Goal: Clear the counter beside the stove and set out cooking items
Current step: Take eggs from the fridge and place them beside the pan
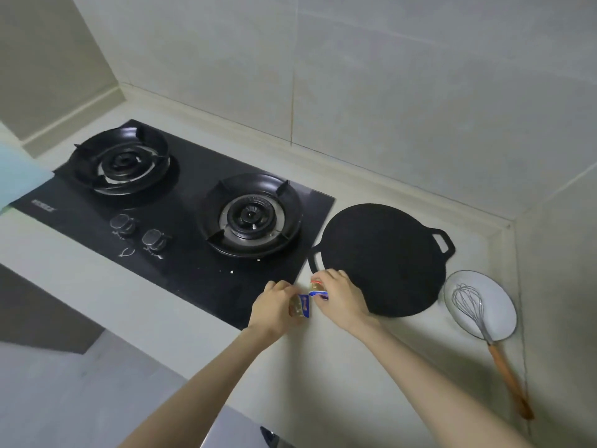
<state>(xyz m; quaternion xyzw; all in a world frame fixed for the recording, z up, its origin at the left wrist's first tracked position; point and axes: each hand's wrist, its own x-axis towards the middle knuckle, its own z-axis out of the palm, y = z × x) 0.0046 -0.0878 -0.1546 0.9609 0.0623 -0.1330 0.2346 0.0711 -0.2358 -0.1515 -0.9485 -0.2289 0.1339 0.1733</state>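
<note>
Two small clear bottles with blue labels stand close together on the pale counter (pixel 339 367), just off the front right corner of the black gas stove (pixel 181 221). My left hand (pixel 277 305) grips the left bottle (pixel 302 307). My right hand (pixel 339 295) holds the right bottle (pixel 318 291), which has a red cap, by its top. A flat black griddle pan (pixel 384 253) with two loop handles lies right behind my right hand.
A white plate (pixel 497 305) sits at the far right with a wire whisk (pixel 484 321) on it, its wooden handle reaching toward the counter's front. Tiled walls close the counter at the back and right. The stove's two burners carry nothing.
</note>
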